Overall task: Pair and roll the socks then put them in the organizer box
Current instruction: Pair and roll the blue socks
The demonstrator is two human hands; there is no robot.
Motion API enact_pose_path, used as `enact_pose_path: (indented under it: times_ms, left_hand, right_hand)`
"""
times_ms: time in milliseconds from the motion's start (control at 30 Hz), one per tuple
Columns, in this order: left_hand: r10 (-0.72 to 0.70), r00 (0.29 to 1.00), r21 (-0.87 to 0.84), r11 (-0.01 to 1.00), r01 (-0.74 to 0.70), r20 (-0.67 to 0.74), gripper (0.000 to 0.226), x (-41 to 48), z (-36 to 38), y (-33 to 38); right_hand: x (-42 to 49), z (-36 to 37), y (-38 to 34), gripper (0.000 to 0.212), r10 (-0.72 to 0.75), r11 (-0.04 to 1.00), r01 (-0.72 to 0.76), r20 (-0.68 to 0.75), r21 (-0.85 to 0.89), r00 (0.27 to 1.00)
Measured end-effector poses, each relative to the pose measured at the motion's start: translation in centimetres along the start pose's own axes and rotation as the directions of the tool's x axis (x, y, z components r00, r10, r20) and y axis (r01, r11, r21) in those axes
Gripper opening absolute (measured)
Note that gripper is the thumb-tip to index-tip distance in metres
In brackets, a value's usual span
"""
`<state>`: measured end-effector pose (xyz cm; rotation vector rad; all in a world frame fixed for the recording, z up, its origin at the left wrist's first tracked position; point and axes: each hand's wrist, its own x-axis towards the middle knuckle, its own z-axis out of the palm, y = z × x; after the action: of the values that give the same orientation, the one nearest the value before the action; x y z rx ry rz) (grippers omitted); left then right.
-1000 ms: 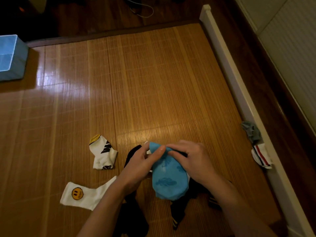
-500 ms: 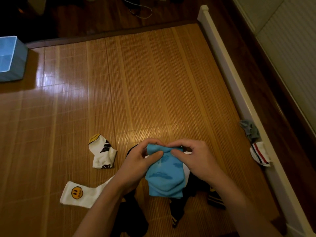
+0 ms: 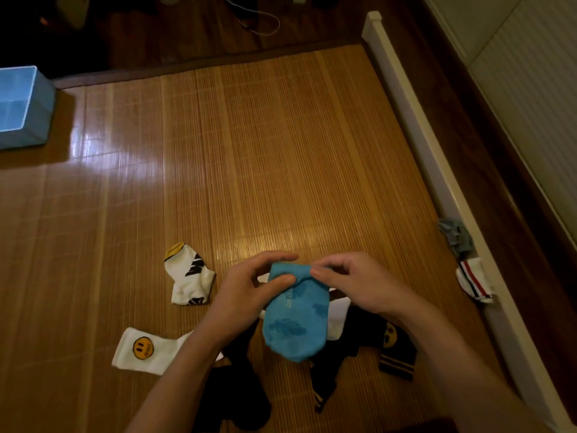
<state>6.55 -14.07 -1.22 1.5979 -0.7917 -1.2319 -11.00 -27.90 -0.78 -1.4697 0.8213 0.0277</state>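
Head view, left hand (image 3: 249, 295): thumb and fingers pinch the far edge of the blue socks (image 3: 296, 323).
Right hand (image 3: 359, 282): pinches the same edge, just beside the left.
Blue socks: trail back from both hands, over black socks (image 3: 237, 385).
Organizer box (image 3: 40, 120): well beyond the left hand, far left.
Risk: if either pinch slips, I reckon the roll loosens, or a black sock underneath gets caught in it.

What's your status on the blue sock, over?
Both busy: left grip, right grip pinch blue sock at far end. Far left, organizer box untouched. Underneath, black socks.
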Motion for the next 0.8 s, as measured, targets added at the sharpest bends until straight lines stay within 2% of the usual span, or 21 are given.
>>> enact_pose_path:
  times_ms: [100, 233, 333, 433, 533, 633, 700, 800]
  left_hand:
    - [-0.062, 0.998, -0.019, 0.998, 0.062, 0.01, 0.038, -0.2, -0.3, -0.1]
    - [-0.237, 0.965, -0.217, 0.942, 0.257, 0.114, 0.028, -0.2, -0.4, 0.1]
    - [-0.297, 0.943, -0.323, 0.887, 0.33, 0.147, 0.031, -0.2, -0.2, 0.3]
    - [-0.31, 0.94, -0.36, 0.868, 0.341, 0.143, 0.034, -0.4, 0.2, 0.1]
    - [-0.27, 0.959, -0.343, 0.895, 0.284, 0.09, 0.028, -0.6, 0.4, -0.2]
    - [-0.145, 0.989, -0.187, 0.971, 0.147, 0.02, 0.028, -0.9, 0.2, -0.4]
    - [-0.037, 0.999, -0.054, 0.998, 0.038, 0.021, 0.027, -1.0, 0.0, -0.5]
    - [0.041, 0.998, -0.003, 0.999, -0.041, 0.048, 0.03, -1.3, -0.2, -0.7]
  right_hand:
    - [-0.1, -0.2, -0.5, 0.013, -0.001, 1.0, 0.001, 0.047, -0.015, 0.999]
    - [-0.5, 0.5, -0.8, 0.015, -0.134, 0.953, 0.108, -0.073, -0.282, 0.988]
    - [-0.9, 1.4, -0.5, 0.018, -0.202, 0.929, 0.132, -0.178, -0.344, 0.963]
    - [-1.2, 2.0, -0.1, 0.019, -0.277, 0.904, 0.17, -0.234, -0.392, 0.932]
    - [-1.5, 2.4, 0.0, 0.02, -0.309, 0.892, 0.188, -0.25, -0.411, 0.918]
    - [-1.7, 2.2, -0.1, 0.021, -0.29, 0.896, 0.186, -0.213, -0.404, 0.933]
    - [-1.8, 1.6, -0.5, 0.023, -0.227, 0.923, 0.164, -0.147, -0.348, 0.963]
    - [-2.0, 0.8, -1.1, 0.03, -0.138, 0.953, 0.136, 0.01, -0.271, 0.99]
